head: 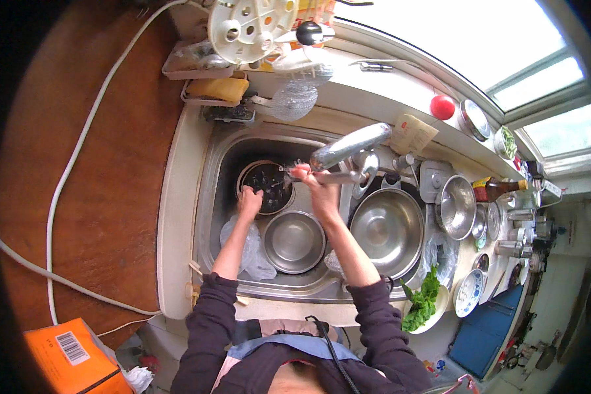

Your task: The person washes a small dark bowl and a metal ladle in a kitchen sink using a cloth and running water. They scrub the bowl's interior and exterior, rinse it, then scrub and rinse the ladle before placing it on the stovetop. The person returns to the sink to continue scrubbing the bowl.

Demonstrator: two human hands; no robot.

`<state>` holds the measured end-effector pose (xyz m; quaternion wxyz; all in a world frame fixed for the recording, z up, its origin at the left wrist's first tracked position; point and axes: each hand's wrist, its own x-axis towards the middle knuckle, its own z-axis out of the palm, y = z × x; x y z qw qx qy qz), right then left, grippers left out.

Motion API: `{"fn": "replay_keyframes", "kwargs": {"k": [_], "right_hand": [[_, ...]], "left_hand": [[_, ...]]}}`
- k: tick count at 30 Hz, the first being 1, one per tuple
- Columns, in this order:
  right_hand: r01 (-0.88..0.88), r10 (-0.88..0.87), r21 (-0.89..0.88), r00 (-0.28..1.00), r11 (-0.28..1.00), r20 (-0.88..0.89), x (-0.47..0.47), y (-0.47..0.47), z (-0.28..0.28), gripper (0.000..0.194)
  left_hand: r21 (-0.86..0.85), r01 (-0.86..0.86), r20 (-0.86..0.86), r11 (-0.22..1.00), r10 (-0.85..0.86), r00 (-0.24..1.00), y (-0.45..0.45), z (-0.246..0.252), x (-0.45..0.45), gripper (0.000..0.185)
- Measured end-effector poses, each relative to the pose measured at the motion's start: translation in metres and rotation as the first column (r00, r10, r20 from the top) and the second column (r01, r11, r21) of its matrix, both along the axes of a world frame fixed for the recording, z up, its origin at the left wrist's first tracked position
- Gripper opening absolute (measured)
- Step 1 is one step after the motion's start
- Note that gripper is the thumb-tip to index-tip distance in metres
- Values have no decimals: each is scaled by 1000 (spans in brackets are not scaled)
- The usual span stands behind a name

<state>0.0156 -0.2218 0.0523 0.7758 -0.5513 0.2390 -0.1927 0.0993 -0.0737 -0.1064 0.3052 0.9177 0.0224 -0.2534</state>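
Observation:
In the left sink basin point(216, 167) a round, dark-bottomed pot point(271, 184) with a pale rim has small glints inside that look like water. My left hand point(250, 201) grips the near-left rim of this pot, fingertips over its inside. Beside the chrome faucet point(347, 147), my right hand point(317, 187) reaches to the pot's right edge, where water splashes around the fingers. Whether those fingers hold anything is unclear. Nearer my body, a stainless steel bowl point(294, 242) sits in the same basin, next to a clear plastic bag point(256, 256).
A large steel basin point(386, 234) occupies the right sink. Leafy greens point(423, 305) lie on a white plate near the counter's front edge. Farther right are a steel colander point(457, 207) and a brown bottle point(497, 188). An orange box point(74, 357) is at lower left.

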Motion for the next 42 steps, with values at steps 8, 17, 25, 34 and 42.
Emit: {"fn": "replay_keyframes", "kwargs": {"k": [8, 17, 25, 34, 42], "right_hand": [[-146, 136, 77, 983, 986, 120, 27, 26, -20, 12], [45, -46, 9, 993, 999, 111, -41, 0, -9, 15], [202, -228, 155, 959, 967, 169, -74, -11, -2, 14], [458, -495, 391, 869, 798, -8, -93, 2, -28, 19], [387, -559, 609, 821, 693, 115, -113, 32, -46, 27]], "left_hand": [[-271, -101, 3, 957, 106, 994, -8, 26, 15, 44], [-630, 221, 363, 744, 31, 931, -51, 122, -18, 23], [-309, 660, 928, 684, 66, 366, -80, 237, -67, 39], [-91, 679, 985, 729, -37, 171, -86, 211, -119, 45], [53, 961, 448, 272, -866, 221, -162, 169, -103, 53]]}}
